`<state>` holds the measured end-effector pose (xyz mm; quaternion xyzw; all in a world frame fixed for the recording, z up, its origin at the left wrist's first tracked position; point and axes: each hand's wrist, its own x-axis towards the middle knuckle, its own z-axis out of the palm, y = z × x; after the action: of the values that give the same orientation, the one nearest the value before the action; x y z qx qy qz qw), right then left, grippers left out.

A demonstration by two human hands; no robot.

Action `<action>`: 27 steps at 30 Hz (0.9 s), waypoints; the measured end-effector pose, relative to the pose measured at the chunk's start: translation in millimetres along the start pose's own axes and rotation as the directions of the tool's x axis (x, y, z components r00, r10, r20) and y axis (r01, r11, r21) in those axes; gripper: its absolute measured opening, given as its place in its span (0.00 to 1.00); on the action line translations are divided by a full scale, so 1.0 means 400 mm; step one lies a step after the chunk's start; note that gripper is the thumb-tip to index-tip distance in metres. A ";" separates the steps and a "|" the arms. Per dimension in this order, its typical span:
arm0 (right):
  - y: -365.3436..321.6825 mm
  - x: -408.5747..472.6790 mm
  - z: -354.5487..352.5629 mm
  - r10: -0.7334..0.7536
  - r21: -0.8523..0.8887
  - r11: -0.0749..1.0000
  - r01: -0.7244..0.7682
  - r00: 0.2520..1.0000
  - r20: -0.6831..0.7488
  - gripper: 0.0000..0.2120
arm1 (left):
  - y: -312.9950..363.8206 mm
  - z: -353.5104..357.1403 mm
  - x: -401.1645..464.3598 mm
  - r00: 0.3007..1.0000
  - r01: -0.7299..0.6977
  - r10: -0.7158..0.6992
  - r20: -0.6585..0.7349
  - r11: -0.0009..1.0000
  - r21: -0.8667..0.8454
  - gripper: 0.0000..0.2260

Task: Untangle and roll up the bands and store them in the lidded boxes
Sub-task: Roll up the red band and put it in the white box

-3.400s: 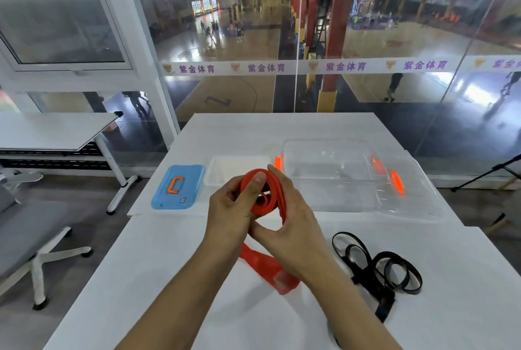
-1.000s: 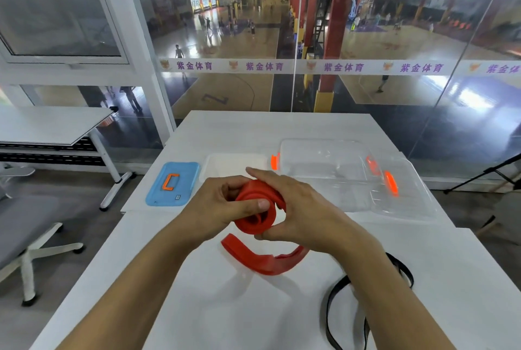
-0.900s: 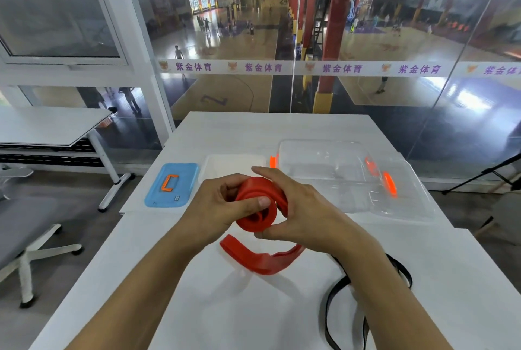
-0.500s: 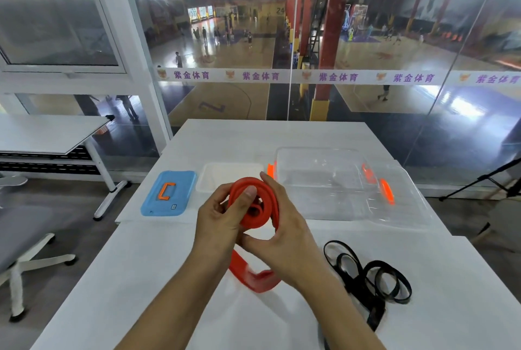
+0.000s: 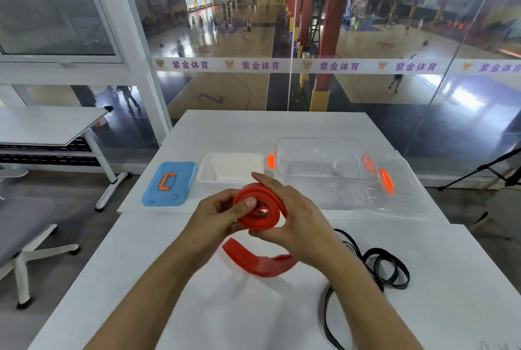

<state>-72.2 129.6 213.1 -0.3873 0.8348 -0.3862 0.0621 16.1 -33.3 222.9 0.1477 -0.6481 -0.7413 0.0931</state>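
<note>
Both forearms reach in from the near edge over the white worktop (image 5: 197,307). Black band (image 5: 377,270) lies loose and tangled on the worktop at near right, partly hidden under the right forearm, one loop running off the bottom edge. Red band (image 5: 259,207) is mostly coiled into a roll, held up above the worktop between both hands. Its free tail hangs down from the roll and curves onto the worktop just below the hands. Left hand (image 5: 217,214) grips the roll from the left, thumb pressed on the outer face of the coil. Right hand (image 5: 296,220) wraps the roll from the right and behind, fingers curled over the top edge. The hands are together, both clamped on the red roll.

Past the hands, a row of containers sits on the worktop. Blue lid (image 5: 169,187) with an orange handle lies flat at left. White box (image 5: 229,170) stands open just beside it, touching or nearly so. Clear box (image 5: 321,158) with orange clips stands to the right, with the clear lid (image 5: 400,194) lying flat next to it at far right. Beyond the worktop, a glass wall (image 5: 366,81) overlooks an indoor court.
</note>
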 end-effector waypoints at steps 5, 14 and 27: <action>-0.038 -0.003 -0.043 -0.035 -0.242 0.966 0.092 0.973 0.228 0.44 | 0.051 -0.038 0.004 0.976 -0.026 -0.056 0.209 0.928 0.371 0.19; -0.036 -0.002 -0.047 0.058 -0.127 0.991 -0.031 0.974 0.217 0.36 | 0.031 -0.002 -0.016 0.990 -0.142 0.131 0.056 0.943 0.300 0.16; 0.001 -0.001 -0.008 0.066 0.277 0.957 -0.085 0.995 0.078 0.37 | 0.010 0.051 -0.009 0.941 -0.197 0.214 -0.264 0.976 0.088 0.19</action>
<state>-73.5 131.9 215.2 -0.3555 0.7835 -0.4842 0.1593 12.3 -13.9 229.6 0.1822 -0.6632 -0.6803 0.2534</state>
